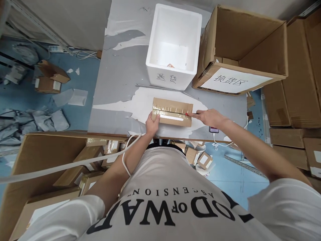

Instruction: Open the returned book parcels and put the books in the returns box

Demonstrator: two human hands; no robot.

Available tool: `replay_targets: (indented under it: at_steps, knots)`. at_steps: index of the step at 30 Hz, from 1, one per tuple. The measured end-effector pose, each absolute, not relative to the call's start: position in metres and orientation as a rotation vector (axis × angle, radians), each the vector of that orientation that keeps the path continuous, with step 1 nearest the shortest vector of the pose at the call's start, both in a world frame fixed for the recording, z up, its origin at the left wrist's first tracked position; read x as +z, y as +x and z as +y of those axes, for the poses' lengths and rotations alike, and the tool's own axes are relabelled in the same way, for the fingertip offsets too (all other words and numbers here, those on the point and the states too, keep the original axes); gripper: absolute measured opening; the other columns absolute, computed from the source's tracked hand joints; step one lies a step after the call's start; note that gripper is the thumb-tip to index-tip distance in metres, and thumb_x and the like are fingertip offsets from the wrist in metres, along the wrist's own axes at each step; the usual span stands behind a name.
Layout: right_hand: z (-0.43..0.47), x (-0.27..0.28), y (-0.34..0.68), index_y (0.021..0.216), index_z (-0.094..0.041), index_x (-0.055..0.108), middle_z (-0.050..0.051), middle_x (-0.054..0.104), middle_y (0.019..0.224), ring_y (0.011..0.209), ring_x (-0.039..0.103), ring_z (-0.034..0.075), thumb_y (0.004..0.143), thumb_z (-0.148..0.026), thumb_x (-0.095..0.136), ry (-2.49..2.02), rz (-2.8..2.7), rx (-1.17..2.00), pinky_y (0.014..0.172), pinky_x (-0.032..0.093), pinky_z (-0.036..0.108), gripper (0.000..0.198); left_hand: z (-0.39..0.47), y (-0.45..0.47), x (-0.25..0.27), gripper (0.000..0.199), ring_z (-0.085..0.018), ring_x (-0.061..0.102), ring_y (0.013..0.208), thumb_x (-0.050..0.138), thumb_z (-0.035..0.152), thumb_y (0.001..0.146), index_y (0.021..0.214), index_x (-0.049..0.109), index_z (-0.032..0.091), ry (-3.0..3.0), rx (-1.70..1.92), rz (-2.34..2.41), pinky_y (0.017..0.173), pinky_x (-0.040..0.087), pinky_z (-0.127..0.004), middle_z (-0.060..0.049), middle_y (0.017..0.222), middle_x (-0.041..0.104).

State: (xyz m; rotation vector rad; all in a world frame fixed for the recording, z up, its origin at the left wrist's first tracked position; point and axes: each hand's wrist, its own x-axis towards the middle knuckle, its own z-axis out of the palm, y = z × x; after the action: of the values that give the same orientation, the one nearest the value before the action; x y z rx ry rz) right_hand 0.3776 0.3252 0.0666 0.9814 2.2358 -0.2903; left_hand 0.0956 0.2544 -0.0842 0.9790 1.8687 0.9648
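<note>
A small taped cardboard box (173, 106) lies on the table in front of me, with shiny tape along its middle seam and a white label strip. My left hand (152, 124) grips its lower left corner, thumb on top and the other fingers mostly hidden at the side. In my right hand (212, 117) is a slim dark box cutter (198, 112) with a red tip. The tip meets the right end of the box's taped seam. The blade itself is too small to make out.
Behind the box stand a white foam bin (164, 75) and a large open carton (232, 80), both labelled by hand. A phone (214, 130) with a white cable lies right of me. Lower left, a big carton (45, 139) holds several parcels. A white hose (75, 165) crosses my left arm.
</note>
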Motion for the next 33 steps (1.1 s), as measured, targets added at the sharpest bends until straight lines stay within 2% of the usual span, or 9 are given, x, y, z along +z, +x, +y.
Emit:
replay_targets:
  at_steps: [4, 8, 13, 19, 24, 26, 28, 31, 33]
  knots:
    - [0.309, 0.067, 0.423, 0.151, -0.044, 0.009, 0.008, 0.063, 0.11, 0.067, 0.06, 0.017, 0.083, -0.005, 0.038, 1.078, 2.179, -0.251, 0.058, 0.031, 0.028, 0.084, 0.254, 0.095, -0.083, 0.056, -0.028, 0.058, 0.117, 0.058, 0.053, 0.083, 0.127, 0.056, 0.018, 1.016, 0.963, 1.851, 0.105, 0.042, -0.041, -0.011, 0.119, 0.066]
    - [0.296, 0.059, 0.435, 0.151, -0.043, 0.014, 0.008, 0.065, 0.104, 0.061, 0.057, 0.014, 0.081, -0.004, 0.041, 1.153, 2.223, -0.216, 0.054, 0.027, 0.027, 0.085, 0.254, 0.094, -0.083, 0.057, -0.027, 0.06, 0.115, 0.057, 0.054, 0.084, 0.127, 0.057, 0.017, 1.059, 0.968, 1.819, 0.105, 0.042, -0.041, -0.012, 0.119, 0.066]
    - [0.275, 0.056, 0.441, 0.149, -0.042, 0.023, 0.006, 0.066, 0.11, 0.067, 0.058, 0.014, 0.083, -0.006, 0.038, 1.301, 2.288, -0.275, 0.051, 0.023, 0.025, 0.077, 0.253, 0.091, -0.086, 0.064, -0.028, 0.053, 0.126, 0.062, 0.055, 0.08, 0.131, 0.053, 0.019, 0.992, 0.954, 1.806, 0.111, 0.036, -0.042, -0.012, 0.127, 0.062]
    - [0.251, 0.062, 0.445, 0.143, -0.04, 0.041, 0.005, 0.068, 0.114, 0.071, 0.06, 0.015, 0.093, -0.016, 0.035, 1.39, 2.345, -0.314, 0.049, 0.022, 0.025, 0.055, 0.253, 0.096, -0.072, 0.083, -0.029, 0.035, 0.14, 0.065, 0.048, 0.079, 0.148, 0.029, 0.019, 1.042, 0.923, 1.851, 0.116, 0.027, -0.045, -0.017, 0.151, 0.037]
    - [0.241, 0.079, 0.463, 0.135, -0.035, 0.054, 0.006, 0.071, 0.111, 0.084, 0.065, 0.02, 0.096, -0.027, 0.036, 1.564, 2.441, -0.417, 0.052, 0.033, 0.025, 0.043, 0.256, 0.103, -0.05, 0.086, -0.036, 0.011, 0.147, 0.06, 0.039, 0.081, 0.152, 0.014, 0.021, 1.317, 0.783, 1.923, 0.113, 0.011, -0.064, -0.018, 0.16, 0.011]
    - [0.237, 0.082, 0.477, 0.133, -0.03, 0.057, 0.008, 0.071, 0.108, 0.088, 0.066, 0.022, 0.096, -0.033, 0.038, 1.753, 2.461, -0.516, 0.058, 0.042, 0.028, 0.042, 0.262, 0.103, -0.046, 0.084, -0.037, 0.003, 0.148, 0.057, 0.034, 0.081, 0.153, 0.014, 0.022, 1.46, 0.724, 1.914, 0.111, 0.007, -0.068, -0.016, 0.161, 0.004]
    - [0.23, 0.074, 0.485, 0.134, -0.026, 0.057, 0.009, 0.072, 0.1, 0.081, 0.067, 0.022, 0.095, -0.04, 0.041, 2.029, 2.405, -0.729, 0.062, 0.048, 0.031, 0.045, 0.273, 0.1, -0.043, 0.079, -0.036, -0.002, 0.148, 0.054, 0.03, 0.081, 0.152, 0.021, 0.022, 1.697, 0.665, 1.803, 0.111, 0.002, -0.067, -0.014, 0.161, 0.004]
    - [0.213, 0.04, 0.477, 0.139, -0.02, 0.051, 0.007, 0.07, 0.083, 0.06, 0.063, 0.017, 0.091, -0.05, 0.044, 2.499, 2.097, -1.235, 0.055, 0.052, 0.031, 0.057, 0.297, 0.094, -0.038, 0.075, -0.037, 0.0, 0.148, 0.058, 0.034, 0.078, 0.148, 0.034, 0.023, 2.102, 0.472, 1.39, 0.112, -0.004, -0.063, -0.013, 0.161, 0.012]
    - [0.2, 0.011, 0.459, 0.14, -0.016, 0.049, 0.005, 0.067, 0.078, 0.056, 0.061, 0.016, 0.085, -0.057, 0.049, 2.711, 1.84, -1.547, 0.049, 0.052, 0.03, 0.069, 0.314, 0.092, -0.034, 0.086, -0.04, 0.003, 0.147, 0.067, 0.045, 0.071, 0.147, 0.036, 0.019, 2.252, 0.323, 1.127, 0.112, -0.006, -0.063, -0.017, 0.159, 0.016]
